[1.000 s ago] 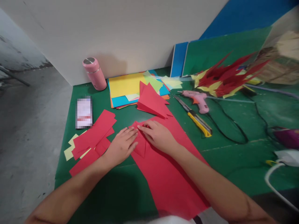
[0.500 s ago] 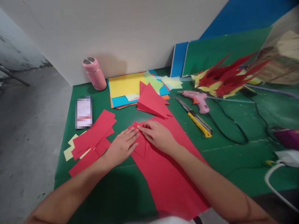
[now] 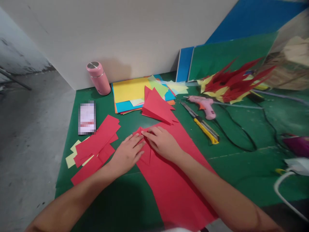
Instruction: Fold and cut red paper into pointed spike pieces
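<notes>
A small folded piece of red paper [image 3: 146, 156] lies on a long red paper sheet [image 3: 173, 190] in front of me. My left hand [image 3: 129, 151] rests flat on the piece's left side, its fingers stretched out and slightly apart. At its upper part my right hand [image 3: 162, 141] has thumb and fingertips pinched together on the paper; part of the fold is hidden under the fingers. Just beyond both hands sits a stack of pointed red folded pieces [image 3: 156, 104]. Cut red paper strips [image 3: 98, 138] lie to the left of my left hand, over pale yellow ones [image 3: 71, 160].
A yellow utility knife [image 3: 205, 129] and a pink glue gun [image 3: 204, 104] with its cord lie to the right. Behind are coloured sheets [image 3: 131, 90], a pink bottle [image 3: 99, 79] and a red-and-yellow paper flame shape [image 3: 231, 85]. A phone [image 3: 87, 117] lies at the left edge.
Both hands stay on the folded red paper in nearly the same pose. The whole view has shifted very slightly; nothing else has visibly moved.
</notes>
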### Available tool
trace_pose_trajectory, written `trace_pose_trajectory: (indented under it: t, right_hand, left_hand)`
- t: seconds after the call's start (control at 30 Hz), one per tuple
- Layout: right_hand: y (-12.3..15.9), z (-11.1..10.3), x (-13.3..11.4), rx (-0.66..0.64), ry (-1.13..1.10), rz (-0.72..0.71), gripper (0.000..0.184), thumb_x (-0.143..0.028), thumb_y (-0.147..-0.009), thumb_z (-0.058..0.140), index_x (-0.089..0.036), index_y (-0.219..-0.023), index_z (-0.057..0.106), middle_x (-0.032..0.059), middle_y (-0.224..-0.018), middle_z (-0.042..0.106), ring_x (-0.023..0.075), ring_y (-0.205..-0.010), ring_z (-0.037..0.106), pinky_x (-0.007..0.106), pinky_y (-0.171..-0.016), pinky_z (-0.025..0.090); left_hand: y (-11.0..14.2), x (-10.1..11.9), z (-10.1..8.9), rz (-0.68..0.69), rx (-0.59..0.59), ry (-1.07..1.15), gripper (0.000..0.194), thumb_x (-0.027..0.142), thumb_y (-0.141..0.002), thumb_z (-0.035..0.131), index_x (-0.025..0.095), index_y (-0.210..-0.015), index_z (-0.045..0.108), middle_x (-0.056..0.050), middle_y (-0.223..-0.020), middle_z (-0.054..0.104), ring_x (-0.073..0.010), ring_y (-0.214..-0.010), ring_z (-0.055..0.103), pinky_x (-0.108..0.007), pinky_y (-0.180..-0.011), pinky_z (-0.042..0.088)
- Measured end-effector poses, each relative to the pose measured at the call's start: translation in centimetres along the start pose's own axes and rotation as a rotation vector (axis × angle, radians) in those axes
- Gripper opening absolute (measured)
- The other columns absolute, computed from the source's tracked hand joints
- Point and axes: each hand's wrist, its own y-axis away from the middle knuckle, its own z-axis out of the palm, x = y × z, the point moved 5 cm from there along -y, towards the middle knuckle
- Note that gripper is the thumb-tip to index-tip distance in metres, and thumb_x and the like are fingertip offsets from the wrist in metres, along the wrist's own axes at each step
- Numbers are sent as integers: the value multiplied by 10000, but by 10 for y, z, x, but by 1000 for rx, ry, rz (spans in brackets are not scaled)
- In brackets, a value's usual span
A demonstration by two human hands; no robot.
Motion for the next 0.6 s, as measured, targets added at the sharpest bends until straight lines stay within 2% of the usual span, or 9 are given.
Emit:
trace_pose_trajectory:
  t: [0.2,0.33,0.47,0.6]
  right_hand:
    - [-6,6,-6,-121,22,-49,502,-113,-935,442,-207,-1421,524,134,-1063,605,227,-867,526,347,-726,416]
    - [-11,6,-9,-181,9,-2,491,-116,-953,418,-231,-1417,531,108,-1001,589,212,-834,514,333,-709,378]
    - [-14,6,-11,-215,15,44,466,-122,-959,416,-215,-1399,542,110,-1037,602,220,-876,535,337,-724,384]
    - [-17,7,-8,-230,66,139,481,-116,-950,419,-165,-1419,514,115,-1025,609,215,-811,540,338,-678,381]
  left_hand:
    - [-2,3,0,-40,-21,15,332,233,-994,432,143,-1266,599,-154,-1299,646,-267,-1283,570,-478,-1105,458]
    - [-3,4,1,-46,-9,5,323,232,-982,451,128,-1248,602,-165,-1279,651,-288,-1269,576,-489,-1095,460]
    - [-3,6,1,-19,-12,-44,313,230,-983,454,111,-1221,620,-168,-1254,667,-287,-1238,600,-465,-1068,480]
    - [-1,5,2,-20,-9,-51,314,237,-988,461,119,-1224,630,-162,-1260,672,-290,-1241,603,-461,-1049,493]
